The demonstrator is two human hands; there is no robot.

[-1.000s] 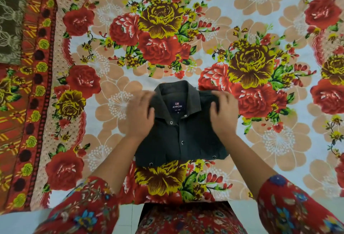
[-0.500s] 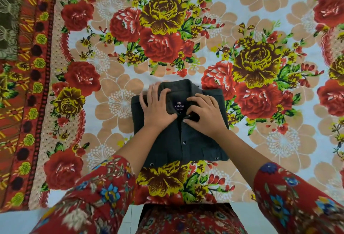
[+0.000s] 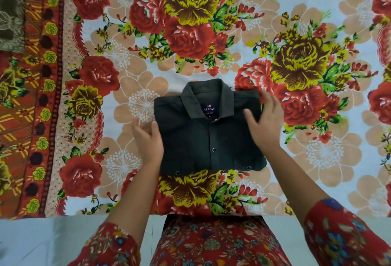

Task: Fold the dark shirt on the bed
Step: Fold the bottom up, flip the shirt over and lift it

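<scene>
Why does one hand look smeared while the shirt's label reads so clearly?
Head view: the right hand is smeared by motion blur, the left hand only slightly; the dark shirt lies sharp, its ARROW label legible; light is soft and even, without glare.

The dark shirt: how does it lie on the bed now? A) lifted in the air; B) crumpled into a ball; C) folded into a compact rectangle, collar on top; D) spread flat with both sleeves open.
C: the dark shirt lies as a neat rectangle on the bedsheet, collar up, left hand at its left edge, right hand over its right side.
</scene>
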